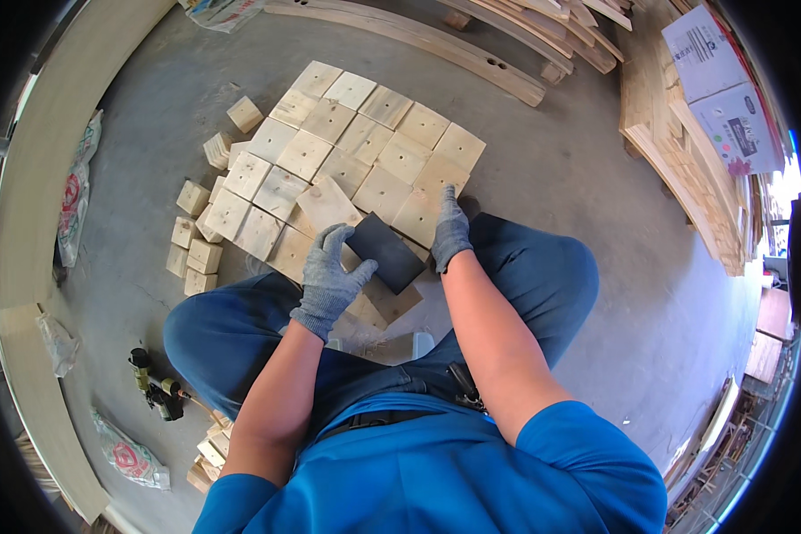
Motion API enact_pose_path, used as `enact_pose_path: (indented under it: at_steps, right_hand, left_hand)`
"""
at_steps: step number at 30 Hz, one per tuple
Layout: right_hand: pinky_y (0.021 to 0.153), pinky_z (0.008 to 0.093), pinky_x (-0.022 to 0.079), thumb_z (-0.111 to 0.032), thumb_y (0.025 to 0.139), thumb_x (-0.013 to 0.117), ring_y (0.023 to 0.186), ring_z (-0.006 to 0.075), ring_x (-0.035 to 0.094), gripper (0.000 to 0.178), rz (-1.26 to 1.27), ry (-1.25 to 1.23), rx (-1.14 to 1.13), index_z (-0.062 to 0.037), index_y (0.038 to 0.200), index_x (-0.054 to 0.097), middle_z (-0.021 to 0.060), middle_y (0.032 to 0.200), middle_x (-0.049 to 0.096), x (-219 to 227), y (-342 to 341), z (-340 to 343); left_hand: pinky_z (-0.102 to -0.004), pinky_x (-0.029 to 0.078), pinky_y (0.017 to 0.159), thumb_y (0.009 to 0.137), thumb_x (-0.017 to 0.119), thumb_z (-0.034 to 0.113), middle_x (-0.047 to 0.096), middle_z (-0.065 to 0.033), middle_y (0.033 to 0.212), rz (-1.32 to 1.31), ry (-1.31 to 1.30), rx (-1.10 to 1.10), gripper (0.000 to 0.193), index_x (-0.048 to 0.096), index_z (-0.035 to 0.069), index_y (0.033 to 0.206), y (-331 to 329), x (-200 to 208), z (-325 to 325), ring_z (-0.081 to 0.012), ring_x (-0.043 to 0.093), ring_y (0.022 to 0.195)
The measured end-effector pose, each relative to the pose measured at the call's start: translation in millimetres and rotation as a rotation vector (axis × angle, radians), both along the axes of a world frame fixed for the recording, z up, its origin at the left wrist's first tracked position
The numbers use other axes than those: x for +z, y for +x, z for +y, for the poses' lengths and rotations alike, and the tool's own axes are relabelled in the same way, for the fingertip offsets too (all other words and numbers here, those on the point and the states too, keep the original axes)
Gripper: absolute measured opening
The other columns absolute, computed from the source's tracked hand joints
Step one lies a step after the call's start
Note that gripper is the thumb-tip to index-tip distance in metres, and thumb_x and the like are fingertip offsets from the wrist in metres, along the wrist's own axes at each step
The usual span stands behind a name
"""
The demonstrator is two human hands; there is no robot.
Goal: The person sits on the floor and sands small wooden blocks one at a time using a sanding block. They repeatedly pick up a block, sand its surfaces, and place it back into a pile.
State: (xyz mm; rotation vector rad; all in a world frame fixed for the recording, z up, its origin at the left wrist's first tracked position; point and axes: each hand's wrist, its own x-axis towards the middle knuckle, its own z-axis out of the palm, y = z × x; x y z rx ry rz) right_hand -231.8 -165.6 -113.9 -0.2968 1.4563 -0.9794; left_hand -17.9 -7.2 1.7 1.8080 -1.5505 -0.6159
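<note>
Many square pale wooden blocks point(366, 140) lie close together in rows on the floor, several with a small hole in the top. A flat black rectangular piece point(386, 254) lies tilted over the near edge of the rows. Beside its left edge is my left hand point(329, 271), in a grey glove, thumb and curved fingers apart; the thumb tip reaches the black piece. My right hand point(451, 233), also gloved, rests against the right edge of the rows, thumb stretched along the wood and the other fingers mostly hidden. One block point(328, 204) sits askew near my left hand.
Smaller loose wooden blocks point(204, 256) lie left of the rows. A nail gun point(156, 387) is on the floor by my left knee. Long boards point(409, 40) lie at the far side; stacked timber point(685, 151) carries cardboard boxes point(730, 116) at right. Plastic bags point(126, 451) lie left.
</note>
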Motion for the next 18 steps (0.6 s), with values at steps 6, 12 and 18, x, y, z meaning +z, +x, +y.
enact_pose_path:
  at_steps: [6,12,18]
  right_hand:
    - [0.083,0.0390,0.059,-0.067,0.107,0.056,0.099,0.0249,0.071,0.075,0.175,-0.084,0.105,0.0019,0.134,0.070,0.0132,0.121,0.076,-17.5,-3.5,-6.8]
    - [0.085,0.0386,0.061,-0.062,0.107,0.061,0.097,0.0256,0.074,0.070,-0.091,-0.201,-0.019,0.0013,0.135,0.069,0.0134,0.120,0.076,0.3,-16.6,1.3]
    - [0.095,0.0402,0.055,-0.054,0.107,0.065,0.111,0.0259,0.069,0.065,0.329,-0.180,-0.098,0.0034,0.137,0.067,0.0169,0.130,0.072,36.2,-36.1,6.5]
  left_hand:
    - [-0.0455,0.055,0.108,0.082,0.094,0.026,0.064,-0.0191,0.139,-0.036,-0.063,0.051,0.067,0.063,0.003,0.137,10.6,-0.1,17.2,-0.0371,0.066,0.126]
    - [-0.0451,0.054,0.108,0.084,0.092,0.027,0.067,-0.0178,0.136,-0.025,-0.118,0.114,0.062,0.065,0.004,0.134,16.5,1.8,27.7,-0.0378,0.066,0.126]
    - [-0.0448,0.055,0.105,0.094,0.081,0.019,0.070,-0.0171,0.131,0.062,-0.160,0.186,0.039,0.069,0.008,0.130,18.9,-0.5,37.5,-0.0372,0.069,0.121]
